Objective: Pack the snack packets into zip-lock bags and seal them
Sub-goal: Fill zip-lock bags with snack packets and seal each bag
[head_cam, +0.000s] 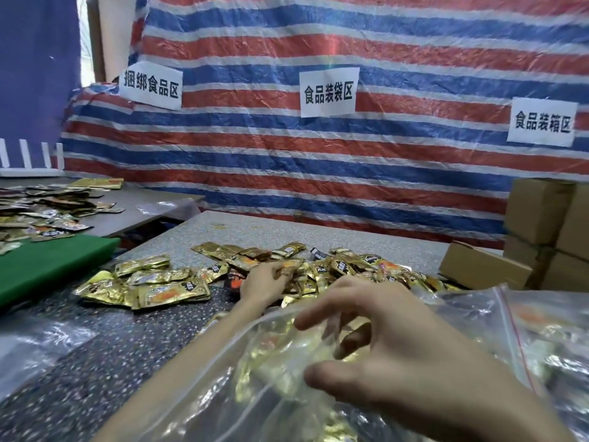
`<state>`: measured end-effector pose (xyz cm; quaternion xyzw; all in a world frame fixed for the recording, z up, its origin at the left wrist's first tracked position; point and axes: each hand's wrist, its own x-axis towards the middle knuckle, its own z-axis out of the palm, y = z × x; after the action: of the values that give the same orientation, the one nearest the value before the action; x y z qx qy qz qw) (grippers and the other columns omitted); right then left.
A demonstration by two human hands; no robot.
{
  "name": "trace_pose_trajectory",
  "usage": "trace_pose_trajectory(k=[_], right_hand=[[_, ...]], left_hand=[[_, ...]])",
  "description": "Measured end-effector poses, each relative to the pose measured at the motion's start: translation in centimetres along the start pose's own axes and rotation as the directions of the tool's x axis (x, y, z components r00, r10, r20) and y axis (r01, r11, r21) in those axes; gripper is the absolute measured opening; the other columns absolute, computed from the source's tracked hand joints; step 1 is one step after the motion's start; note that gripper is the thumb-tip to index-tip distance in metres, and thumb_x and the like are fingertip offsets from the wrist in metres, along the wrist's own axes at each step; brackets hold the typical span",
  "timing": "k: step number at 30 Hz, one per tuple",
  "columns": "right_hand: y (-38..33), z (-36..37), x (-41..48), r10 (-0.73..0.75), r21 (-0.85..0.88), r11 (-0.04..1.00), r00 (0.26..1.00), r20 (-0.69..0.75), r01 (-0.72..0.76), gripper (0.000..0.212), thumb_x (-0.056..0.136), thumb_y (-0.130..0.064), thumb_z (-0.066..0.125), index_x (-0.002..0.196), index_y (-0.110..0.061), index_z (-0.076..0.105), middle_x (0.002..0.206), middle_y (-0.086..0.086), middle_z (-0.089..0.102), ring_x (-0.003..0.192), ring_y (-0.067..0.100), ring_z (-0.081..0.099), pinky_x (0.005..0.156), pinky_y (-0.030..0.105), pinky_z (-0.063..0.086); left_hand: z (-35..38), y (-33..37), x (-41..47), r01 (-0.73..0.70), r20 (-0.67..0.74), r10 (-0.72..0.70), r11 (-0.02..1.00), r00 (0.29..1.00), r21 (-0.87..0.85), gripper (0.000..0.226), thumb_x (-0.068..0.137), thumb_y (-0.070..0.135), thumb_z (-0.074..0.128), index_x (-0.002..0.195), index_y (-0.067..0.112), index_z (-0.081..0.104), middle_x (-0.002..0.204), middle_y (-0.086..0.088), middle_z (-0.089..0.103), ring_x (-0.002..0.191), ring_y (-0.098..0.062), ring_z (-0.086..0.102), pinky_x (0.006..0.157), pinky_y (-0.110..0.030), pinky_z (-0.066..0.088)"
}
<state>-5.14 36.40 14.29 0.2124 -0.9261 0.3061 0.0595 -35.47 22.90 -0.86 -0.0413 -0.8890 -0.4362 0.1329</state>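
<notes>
Left grip (pixel 264 280) curled round crinkled gold foil snack packets (pixel 338 266) heaped on my speckled grey desk (pixel 242 228), right grip (pixel 398 346) pinching a clear plastic zip-lock bag (pixel 223 381), gold glinting inside

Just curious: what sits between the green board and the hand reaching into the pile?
Several flat stacks of gold snack packets lie on the speckled table between the green board and the left hand, seen in the head view.

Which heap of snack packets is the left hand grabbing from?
The loose middle heap, beside the cardboard box; the left hand grips packets there. The neater stacks left of it lie untouched.
</notes>
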Motion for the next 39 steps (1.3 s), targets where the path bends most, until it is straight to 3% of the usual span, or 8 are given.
trace_pose_trajectory(k=[4, 7, 10, 14, 22, 27, 31, 39], right_hand=[[0.1, 0.2, -0.1, -0.001, 0.011, 1.0, 1.0, -0.023, 0.001, 0.033, 0.069, -0.039, 0.081, 0.101, -0.042, 0.072, 0.109, -0.025, 0.057, 0.102, -0.004, 0.056, 0.088, 0.025, 0.053], [-0.1, 0.4, 0.1, 0.02, 0.018, 1.0, 0.999, -0.032, -0.02, 0.037, 0.069, -0.04, 0.082, 0.105, -0.041, 0.071, 0.108, -0.022, 0.058, 0.102, -0.002, 0.056, 0.091, 0.029, 0.051], [-0.2, 0.4, 0.2, 0.037, 0.011, 0.999, 0.998, -0.055, -0.037, 0.038, 0.07, -0.04, 0.083, 0.105, -0.042, 0.071, 0.107, -0.022, 0.058, 0.097, -0.004, 0.057, 0.089, 0.028, 0.052], [-0.4, 0.3, 0.0, 0.053, 0.021, 0.998, 0.996, -0.065, -0.051, 0.038, 0.071, -0.036, 0.085, 0.106, -0.04, 0.071, 0.106, -0.021, 0.059, 0.095, -0.006, 0.057, 0.085, 0.027, 0.054], [-0.6, 0.5, -0.1, 0.055, -0.009, 0.998, 0.995, -0.082, -0.056, 0.04, 0.074, -0.036, 0.084, 0.111, -0.041, 0.069, 0.111, -0.023, 0.056, 0.097, -0.007, 0.055, 0.087, 0.021, 0.05], [-1.3, 0.6, 0.0, 0.028, 0.023, 0.999, 0.996, -0.088, -0.026, 0.028, 0.075, -0.034, 0.085, 0.093, -0.041, 0.065, 0.107, -0.017, 0.059, 0.086, -0.002, 0.06, 0.083, 0.026, 0.053], [-1.6, 0.6, -0.1, -0.012, 0.032, 0.999, 0.993, -0.121, 0.016, 0.013, 0.071, -0.028, 0.086, 0.075, -0.026, 0.073, 0.098, -0.012, 0.064, 0.086, 0.004, 0.063, 0.084, 0.037, 0.054], [-1.7, 0.2, -0.2, -0.002, 0.141, 0.99, 0.997, -0.071, 0.012, 0.014, 0.068, -0.02, 0.089, 0.072, -0.024, 0.076, 0.1, -0.022, 0.064, 0.082, 0.009, 0.069, 0.079, 0.039, 0.059]], left_hand=[[-5.0, 2.5, -2.4, 0.019, -0.087, -0.036, 0.983, 0.996, -0.182, 0.025, 0.1, 0.037, 0.056, 0.097, 0.018, 0.072, 0.084, 0.004, 0.072, 0.073, -0.015, 0.069, 0.068, -0.043, 0.06], [-10.2, 5.2, -5.4, 0.077, 0.037, -0.068, 0.933, 0.997, -0.351, 0.022, 0.099, 0.027, 0.058, 0.115, 0.014, 0.068, 0.105, -0.004, 0.065, 0.084, -0.027, 0.07, 0.055, -0.038, 0.062], [-15.5, 7.5, -9.6, -0.006, 0.055, 0.029, 0.922, 0.998, -0.386, 0.011, 0.096, 0.019, 0.064, 0.103, 0.015, 0.071, 0.109, -0.008, 0.065, 0.083, -0.028, 0.071, 0.052, -0.033, 0.06], [-21.5, 10.3, -15.6, -0.182, -0.11, 0.146, 0.847, 0.983, -0.5, 0.01, 0.095, 0.016, 0.063, 0.09, 0.016, 0.072, 0.089, -0.013, 0.072, 0.062, -0.025, 0.07, 0.049, -0.03, 0.059], [-26.4, 13.7, -23.0, -0.489, -0.45, 0.238, 0.635, 0.861, -0.598, 0.01, 0.084, 0.031, 0.067, 0.08, 0.027, 0.075, 0.08, 0.007, 0.074, 0.069, -0.019, 0.074, 0.038, -0.022, 0.052], [-25.6, 14.5, -24.3, -0.425, -0.394, 0.247, 0.773, 0.885, -0.471, 0.02, 0.09, 0.021, 0.07, 0.072, 0.028, 0.077, 0.068, -0.001, 0.071, 0.04, -0.022, 0.064, 0.03, -0.022, 0.045], [-24.5, 14.7, -24.6, -0.37, -0.362, 0.256, 0.882, 0.896, -0.291, 0.014, 0.091, 0.022, 0.07, 0.077, 0.025, 0.072, 0.068, -0.001, 0.07, 0.031, -0.025, 0.059, 0.027, -0.028, 0.044], [-24.8, 14.9, -24.8, -0.418, -0.44, 0.284, 0.875, 0.852, -0.244, 0.018, 0.092, 0.024, 0.069, 0.074, 0.024, 0.071, 0.068, 0.0, 0.068, 0.031, -0.022, 0.059, 0.028, -0.028, 0.045]])
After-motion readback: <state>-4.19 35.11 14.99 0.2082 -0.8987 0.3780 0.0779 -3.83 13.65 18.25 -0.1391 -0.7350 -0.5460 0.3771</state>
